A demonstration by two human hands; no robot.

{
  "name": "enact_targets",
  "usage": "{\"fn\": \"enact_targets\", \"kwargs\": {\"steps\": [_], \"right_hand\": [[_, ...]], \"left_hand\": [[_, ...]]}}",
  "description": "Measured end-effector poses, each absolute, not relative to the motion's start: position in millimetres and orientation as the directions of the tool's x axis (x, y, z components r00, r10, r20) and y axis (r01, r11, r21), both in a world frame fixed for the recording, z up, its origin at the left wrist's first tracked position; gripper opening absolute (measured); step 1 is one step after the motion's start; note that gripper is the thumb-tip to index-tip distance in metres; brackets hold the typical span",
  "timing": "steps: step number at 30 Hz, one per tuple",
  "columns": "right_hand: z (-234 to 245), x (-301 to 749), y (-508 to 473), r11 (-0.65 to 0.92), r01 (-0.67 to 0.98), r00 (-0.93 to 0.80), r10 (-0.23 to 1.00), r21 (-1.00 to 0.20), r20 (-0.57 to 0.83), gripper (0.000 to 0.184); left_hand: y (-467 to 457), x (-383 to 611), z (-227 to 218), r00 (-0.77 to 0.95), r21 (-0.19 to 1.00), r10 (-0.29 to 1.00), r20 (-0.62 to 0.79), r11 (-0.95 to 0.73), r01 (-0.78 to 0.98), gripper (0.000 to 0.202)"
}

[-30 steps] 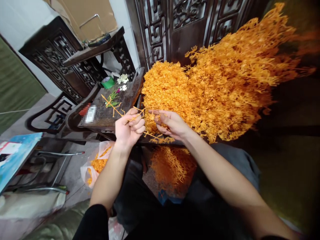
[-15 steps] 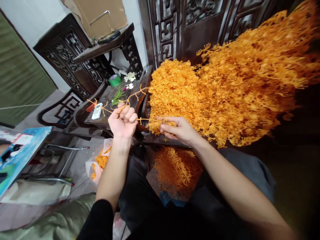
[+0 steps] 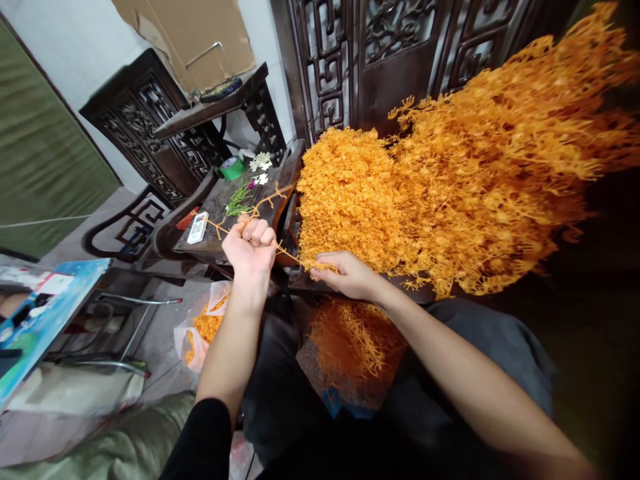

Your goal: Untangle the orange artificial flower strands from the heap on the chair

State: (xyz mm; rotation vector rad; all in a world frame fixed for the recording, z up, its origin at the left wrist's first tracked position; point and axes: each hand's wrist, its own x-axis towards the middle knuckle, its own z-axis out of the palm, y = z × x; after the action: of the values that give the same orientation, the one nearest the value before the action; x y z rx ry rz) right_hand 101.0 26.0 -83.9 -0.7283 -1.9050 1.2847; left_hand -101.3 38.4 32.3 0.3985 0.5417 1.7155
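The left hand (image 3: pixel 250 245) is closing into a fist around thin orange sprigs (image 3: pixel 267 197), whose bare stems are sticking out above the knuckles and to either side of the grip. One stem is running from the fist across to the right hand (image 3: pixel 345 273), which is pinching its far end between thumb and fingertips, right at the lower edge of the big orange pile (image 3: pixel 450 193). That pile is lying just beyond the right hand, heaped on a dark carved bench (image 3: pixel 295 277) and spreading up and away to the right.

The sprigs are looking light and springy, thin in the stem, with many tiny branching tips that seem likely to tangle and snag on their neighbours. They are probably best taken low on the bare stem, as both hands are doing, since the fine tips look brittle.

Below the left wrist, a clear plastic bag (image 3: pixel 200 333) is sitting open on the floor, holding orange bits. Under the right forearm, more orange sprigs are lying in a loose heap (image 3: pixel 357 340); whether a container is holding them, I cannot tell.
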Motion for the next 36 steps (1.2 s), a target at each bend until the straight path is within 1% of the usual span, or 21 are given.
{"fn": "enact_targets", "kwargs": {"steps": [2,3,4,5,7,9,11,13,17,19,20,22,23,24,25,27,29,31,33,34,36], "right_hand": [[-96,109,31,0.358,0.138,-0.566,0.793,-0.923,0.223,0.034],[-100,113,34,0.344,0.168,-0.548,0.812,-0.924,0.203,0.035],[-103,117,36,0.312,0.185,-0.53,0.83,-0.932,0.172,0.037],[-103,120,38,0.267,0.183,-0.52,0.843,-0.946,0.138,0.04],[-99,124,40,0.159,0.132,-0.514,0.855,-0.978,0.07,0.043],[-92,124,40,0.027,0.007,-0.488,0.873,-1.0,0.02,0.042],[-88,121,37,-0.07,-0.146,-0.455,0.89,-0.987,0.004,0.046],[-90,114,33,-0.149,-0.248,-0.47,0.882,-0.957,-0.015,0.051],[-102,88,26,-0.279,-0.222,-0.619,0.781,-0.934,-0.086,0.052],[-102,72,22,-0.308,-0.247,-0.682,0.729,-0.919,-0.061,0.054],[-101,64,20,-0.316,-0.29,-0.697,0.716,-0.903,-0.027,0.054],[-95,54,17,-0.287,-0.395,-0.66,0.75,-0.873,0.052,0.05],[-93,52,16,-0.234,-0.413,-0.617,0.783,-0.88,0.082,0.047],[-92,52,15,-0.149,-0.386,-0.571,0.814,-0.91,0.109,0.044],[-92,55,15,-0.04,-0.302,-0.535,0.834,-0.952,0.134,0.042],[-98,66,16,0.156,-0.045,-0.531,0.833,-0.987,0.156,0.037],[-107,78,19,0.228,0.133,-0.552,0.825,-0.965,0.119,0.036],[-114,85,23,0.19,0.175,-0.574,0.817,-0.966,0.056,0.034],[-114,86,27,0.112,0.136,-0.6,0.8,-0.984,0.009,0.034],[-112,84,28,0.064,0.087,-0.605,0.796,-0.994,-0.002,0.043],[-103,78,29,-0.042,-0.069,-0.609,0.793,-0.997,0.008,0.066]], "left_hand": [[41,-116,42,-0.284,0.498,0.959,-0.004,-0.244,-0.832,0.035],[41,-123,46,-0.323,0.457,0.945,0.044,-0.306,-0.835,0.036],[41,-129,49,-0.357,0.421,0.929,0.094,-0.362,-0.832,0.035],[41,-133,50,-0.367,0.411,0.925,0.101,-0.374,-0.831,0.035],[41,-136,45,-0.349,0.435,0.936,0.055,-0.337,-0.835,0.034],[40,-134,37,-0.305,0.473,0.952,-0.001,-0.268,-0.839,0.034],[40,-130,31,-0.284,0.495,0.959,0.0,-0.247,-0.833,0.033],[39,-127,30,-0.297,0.506,0.955,0.023,-0.267,-0.82,0.032],[35,-119,32,-0.298,0.533,0.954,-0.021,-0.241,-0.811,0.035],[33,-112,32,-0.298,0.531,0.954,-0.028,-0.238,-0.813,0.035],[32,-109,31,-0.294,0.527,0.956,-0.019,-0.24,-0.815,0.035],[32,-107,31,-0.283,0.515,0.959,0.0,-0.242,-0.822,0.035],[32,-109,33,-0.28,0.51,0.96,0.001,-0.242,-0.825,0.036],[32,-113,35,-0.289,0.503,0.957,-0.001,-0.249,-0.828,0.037],[33,-120,39,-0.314,0.491,0.95,-0.003,-0.272,-0.828,0.038],[34,-139,46,-0.406,0.449,0.914,0.016,-0.37,-0.814,0.04],[35,-157,51,-0.501,0.393,0.864,0.053,-0.479,-0.785,0.041],[36,-165,49,-0.506,0.375,0.86,0.066,-0.491,-0.786,0.04],[35,-162,43,-0.435,0.399,0.899,0.046,-0.416,-0.817,0.038],[35,-157,39,-0.393,0.418,0.919,0.032,-0.369,-0.83,0.037],[33,-144,32,-0.341,0.448,0.94,0.008,-0.308,-0.839,0.036]]}}
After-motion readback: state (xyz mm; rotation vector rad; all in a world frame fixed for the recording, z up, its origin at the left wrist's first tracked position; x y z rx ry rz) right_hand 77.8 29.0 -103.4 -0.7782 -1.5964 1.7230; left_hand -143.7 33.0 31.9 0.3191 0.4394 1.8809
